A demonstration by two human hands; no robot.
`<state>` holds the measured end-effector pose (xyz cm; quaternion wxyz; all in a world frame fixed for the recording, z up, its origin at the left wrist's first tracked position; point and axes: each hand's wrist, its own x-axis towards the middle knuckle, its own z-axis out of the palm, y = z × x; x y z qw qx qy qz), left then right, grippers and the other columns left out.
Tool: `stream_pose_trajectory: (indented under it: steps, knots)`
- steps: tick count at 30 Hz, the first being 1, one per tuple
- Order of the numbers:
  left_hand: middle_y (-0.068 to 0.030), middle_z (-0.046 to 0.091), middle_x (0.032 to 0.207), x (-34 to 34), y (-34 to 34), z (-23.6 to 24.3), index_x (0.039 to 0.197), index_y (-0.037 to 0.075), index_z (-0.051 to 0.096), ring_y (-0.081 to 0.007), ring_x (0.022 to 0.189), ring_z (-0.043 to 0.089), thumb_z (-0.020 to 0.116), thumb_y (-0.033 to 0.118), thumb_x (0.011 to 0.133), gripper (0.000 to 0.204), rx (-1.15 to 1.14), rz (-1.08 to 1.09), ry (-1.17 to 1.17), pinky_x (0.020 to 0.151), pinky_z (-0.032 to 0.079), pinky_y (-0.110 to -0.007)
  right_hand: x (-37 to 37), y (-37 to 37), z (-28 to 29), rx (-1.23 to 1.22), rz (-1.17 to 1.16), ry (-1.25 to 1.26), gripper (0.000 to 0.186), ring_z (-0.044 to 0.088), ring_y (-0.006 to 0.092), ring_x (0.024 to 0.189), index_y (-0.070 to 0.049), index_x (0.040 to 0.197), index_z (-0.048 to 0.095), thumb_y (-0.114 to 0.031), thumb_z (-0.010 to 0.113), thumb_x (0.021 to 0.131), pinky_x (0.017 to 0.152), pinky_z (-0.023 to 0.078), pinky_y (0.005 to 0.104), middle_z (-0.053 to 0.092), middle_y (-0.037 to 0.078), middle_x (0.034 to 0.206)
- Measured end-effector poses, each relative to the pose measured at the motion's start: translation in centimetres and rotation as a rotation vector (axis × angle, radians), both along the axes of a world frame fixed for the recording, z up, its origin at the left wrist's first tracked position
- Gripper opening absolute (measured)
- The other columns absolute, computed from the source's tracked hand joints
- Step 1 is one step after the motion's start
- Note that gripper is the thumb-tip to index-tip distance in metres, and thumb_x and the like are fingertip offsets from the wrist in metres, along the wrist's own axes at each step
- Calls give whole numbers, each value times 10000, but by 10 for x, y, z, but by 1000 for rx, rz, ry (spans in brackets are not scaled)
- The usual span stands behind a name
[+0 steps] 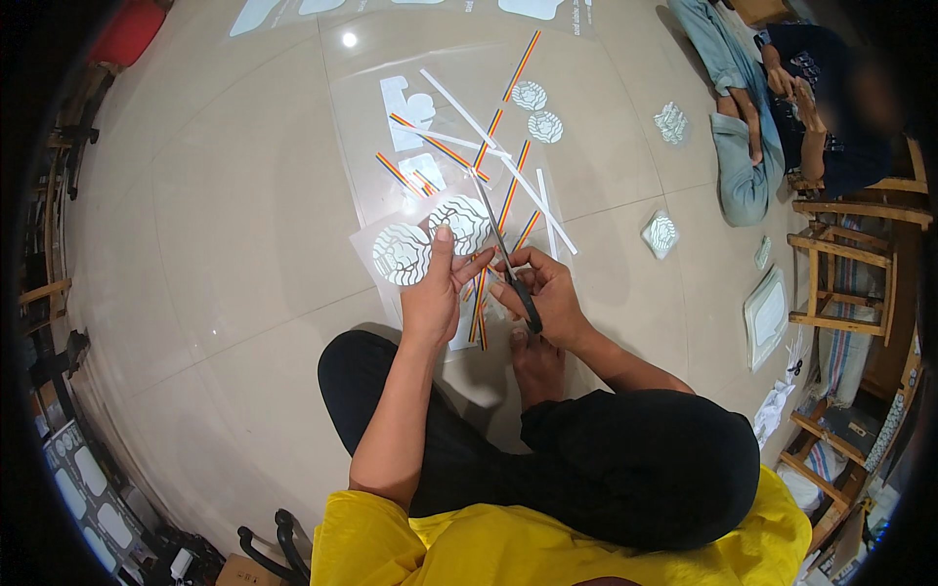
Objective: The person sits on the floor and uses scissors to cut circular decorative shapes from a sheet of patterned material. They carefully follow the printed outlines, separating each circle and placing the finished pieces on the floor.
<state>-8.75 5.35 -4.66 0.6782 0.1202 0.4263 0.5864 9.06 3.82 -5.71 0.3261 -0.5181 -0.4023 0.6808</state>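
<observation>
My left hand point(440, 288) grips a translucent sheet point(367, 235) bearing two round pale cut-line designs point(399, 256), thumb on top at the right-hand design. My right hand point(537, 293) holds black-handled scissors point(493, 220), their long blades angled up to the upper left at the sheet's right edge. Under and around both hands, rainbow-striped strips point(523, 68) and white strips point(459, 103) lie crossed on a clear sheet point(357, 98), with white cut shapes point(401, 117) and two small round pieces point(530, 96).
A co-worker point(811, 117) sits cross-legged at the upper right. Loose patterned pieces point(660, 234) and a white stack point(765, 317) lie on the floor to the right, beside wooden stools point(845, 273). Black chair legs point(283, 547) stand at the lower left; a red object point(117, 29) is at the upper left.
</observation>
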Motion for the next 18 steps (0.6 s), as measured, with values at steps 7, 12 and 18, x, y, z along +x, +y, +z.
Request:
stream_pose_trajectory:
  steps: [7,12,18]
  knots:
    - [-158,665,1290,3,1,4,1449,-16,478,-286,1106,733,601,318,1104,495,11,12,18,972,645,-425,-1,1,8,-9,5,-26,359,600,23,650,-9,1195,619,-158,826,941,555,484,197,677,-10,790]
    - [-164,684,1260,3,0,5,1408,-29,514,-307,1065,748,610,323,1100,477,-23,-26,15,947,650,-422,-1,6,3,33,-7,-34,314,576,20,589,-13,1162,626,-154,813,952,519,456,197,659,-18,731]
    - [-169,683,1268,1,-1,3,1411,-27,513,-314,1075,749,613,313,1099,473,3,-51,-27,938,651,-421,-2,7,9,23,-23,-73,291,566,32,539,-8,1147,631,-146,803,959,500,435,205,640,-15,663]
